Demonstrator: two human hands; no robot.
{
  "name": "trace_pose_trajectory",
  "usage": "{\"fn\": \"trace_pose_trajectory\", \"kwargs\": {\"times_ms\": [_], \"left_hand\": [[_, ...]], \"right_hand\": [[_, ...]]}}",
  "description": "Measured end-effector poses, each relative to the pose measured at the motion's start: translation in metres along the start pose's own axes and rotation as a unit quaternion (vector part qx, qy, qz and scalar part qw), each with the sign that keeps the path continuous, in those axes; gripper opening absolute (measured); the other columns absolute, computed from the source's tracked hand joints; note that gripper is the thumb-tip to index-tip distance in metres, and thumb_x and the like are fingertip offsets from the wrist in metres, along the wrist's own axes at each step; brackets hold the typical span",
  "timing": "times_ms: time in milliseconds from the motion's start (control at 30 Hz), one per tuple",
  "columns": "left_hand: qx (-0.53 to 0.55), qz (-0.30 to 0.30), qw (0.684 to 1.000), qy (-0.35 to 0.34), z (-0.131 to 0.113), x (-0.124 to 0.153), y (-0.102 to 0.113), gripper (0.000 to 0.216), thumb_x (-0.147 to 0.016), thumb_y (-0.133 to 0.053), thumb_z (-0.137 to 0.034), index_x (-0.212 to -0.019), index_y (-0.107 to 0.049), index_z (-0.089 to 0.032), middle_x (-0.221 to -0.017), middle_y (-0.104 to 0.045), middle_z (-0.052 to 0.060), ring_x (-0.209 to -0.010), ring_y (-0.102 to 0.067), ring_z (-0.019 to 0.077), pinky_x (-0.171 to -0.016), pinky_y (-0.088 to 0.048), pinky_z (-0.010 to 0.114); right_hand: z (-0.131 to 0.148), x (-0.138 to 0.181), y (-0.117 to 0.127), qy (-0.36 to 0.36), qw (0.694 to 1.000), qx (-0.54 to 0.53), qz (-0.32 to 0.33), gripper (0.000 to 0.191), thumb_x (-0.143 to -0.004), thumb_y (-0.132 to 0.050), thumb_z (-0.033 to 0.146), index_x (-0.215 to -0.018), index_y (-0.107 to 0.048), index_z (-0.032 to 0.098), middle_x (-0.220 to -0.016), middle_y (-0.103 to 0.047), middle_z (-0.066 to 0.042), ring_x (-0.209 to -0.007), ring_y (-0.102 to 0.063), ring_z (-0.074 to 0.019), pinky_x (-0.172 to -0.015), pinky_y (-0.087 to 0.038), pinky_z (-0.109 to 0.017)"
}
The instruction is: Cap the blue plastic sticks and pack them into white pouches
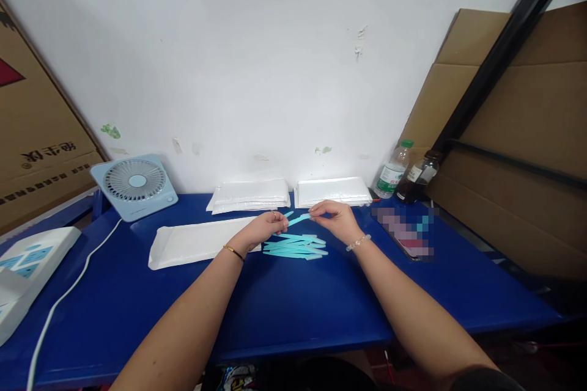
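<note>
Between my two hands a slim turquoise eyebrow razor [299, 220] is stretched sideways above the table. My left hand [268, 228] pinches its left end with thumb and fingers. At the other end, the fingertips of my right hand [334, 218] are closed on its paler tip. Just below lies a loose pile of similar turquoise razors [293, 247], pointing mostly left to right. Another turquoise end shows just behind my left fingertips; what it belongs to is partly hidden. A long white padded envelope [197, 241] lies flat under and left of my left hand.
Two stacks of white envelopes, a left stack [250, 194] and a right stack [332, 190], lie against the wall. A blue fan [136, 186] with a white cable stands left. Two bottles [392, 174] and a blurred phone-like item [403, 233] are right. Cardboard [518, 134] flanks the blue table [293, 311].
</note>
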State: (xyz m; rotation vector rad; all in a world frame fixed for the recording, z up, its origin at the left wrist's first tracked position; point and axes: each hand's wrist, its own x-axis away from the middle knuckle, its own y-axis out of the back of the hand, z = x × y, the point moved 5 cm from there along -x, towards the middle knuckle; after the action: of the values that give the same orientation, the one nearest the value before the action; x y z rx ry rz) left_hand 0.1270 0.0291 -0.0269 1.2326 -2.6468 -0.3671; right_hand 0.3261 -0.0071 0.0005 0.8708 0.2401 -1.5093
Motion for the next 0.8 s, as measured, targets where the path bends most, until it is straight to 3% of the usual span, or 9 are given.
{"fn": "trace_pose_trajectory", "kwargs": {"times_ms": [167,267,367,467,533,667,800], "left_hand": [[-0.117,-0.031,0.993,0.005,0.003,-0.002,-0.002,0.027,-0.077,-0.054,-0.041,-0.083,-0.058,-0.016,-0.076,-0.06,0.001,-0.066,-0.051,0.0131,-0.062,-0.039,0.025],[-0.23,-0.056,0.971,0.003,0.004,-0.002,-0.004,0.024,-0.077,-0.053,-0.039,-0.08,-0.061,-0.017,-0.073,-0.062,0.002,-0.066,-0.054,0.0154,-0.057,-0.038,0.026],[-0.316,-0.09,0.944,-0.024,0.002,-0.002,-0.003,0.023,-0.082,-0.05,-0.037,-0.082,-0.063,-0.018,-0.079,-0.065,0.004,-0.074,-0.059,0.0183,-0.063,-0.041,0.028],[-0.424,-0.186,0.885,-0.037,-0.001,-0.002,0.007,0.02,-0.083,-0.051,-0.032,-0.092,-0.064,-0.02,-0.096,-0.065,0.007,-0.095,-0.058,0.0231,-0.077,-0.041,0.032],[-0.468,-0.221,0.855,-0.011,0.003,-0.004,0.014,0.021,-0.081,-0.055,-0.031,-0.097,-0.064,-0.021,-0.104,-0.064,0.008,-0.105,-0.054,0.0259,-0.083,-0.04,0.035],[-0.473,-0.194,0.859,0.033,0.011,-0.009,0.017,0.014,-0.08,-0.056,-0.031,-0.087,-0.065,-0.022,-0.099,-0.066,0.005,-0.103,-0.056,0.0251,-0.082,-0.04,0.034],[-0.469,-0.19,0.862,0.013,0.006,-0.008,0.017,0.019,-0.086,-0.044,-0.025,-0.081,-0.062,-0.021,-0.087,-0.067,0.005,-0.09,-0.06,0.022,-0.076,-0.038,0.031]], "right_hand": [[-0.008,-0.001,0.012,-0.029,0.988,0.08,0.132,0.02,-0.073,-0.067,0.018,-0.092,-0.071,0.022,-0.094,-0.071,-0.005,-0.086,-0.065,-0.0183,-0.079,-0.052,-0.033],[-0.029,-0.002,0.039,-0.058,0.972,0.185,0.134,0.028,-0.074,-0.058,0.009,-0.097,-0.07,0.022,-0.096,-0.069,-0.004,-0.087,-0.063,-0.0181,-0.08,-0.05,-0.032],[-0.048,0.002,0.048,-0.07,0.942,0.274,0.182,0.031,-0.071,-0.058,0.003,-0.093,-0.071,0.021,-0.096,-0.067,-0.005,-0.091,-0.06,-0.0195,-0.085,-0.046,-0.033],[-0.058,0.006,0.039,-0.067,0.912,0.332,0.23,0.022,-0.07,-0.064,0.007,-0.085,-0.071,0.021,-0.091,-0.065,-0.005,-0.092,-0.058,-0.021,-0.084,-0.044,-0.033],[-0.059,0.006,0.03,-0.063,0.904,0.349,0.237,0.01,-0.072,-0.065,0.013,-0.078,-0.069,0.02,-0.088,-0.064,-0.005,-0.091,-0.056,-0.0208,-0.083,-0.043,-0.032],[-0.049,0.004,0.012,-0.041,0.897,0.375,0.232,0.004,-0.076,-0.063,0.016,-0.076,-0.066,0.019,-0.087,-0.063,-0.005,-0.09,-0.055,-0.02,-0.082,-0.04,-0.031],[-0.038,0.002,-0.005,-0.013,0.884,0.404,0.234,0.007,-0.078,-0.058,0.014,-0.076,-0.064,0.017,-0.082,-0.063,-0.006,-0.082,-0.056,-0.019,-0.079,-0.039,-0.03]]}}
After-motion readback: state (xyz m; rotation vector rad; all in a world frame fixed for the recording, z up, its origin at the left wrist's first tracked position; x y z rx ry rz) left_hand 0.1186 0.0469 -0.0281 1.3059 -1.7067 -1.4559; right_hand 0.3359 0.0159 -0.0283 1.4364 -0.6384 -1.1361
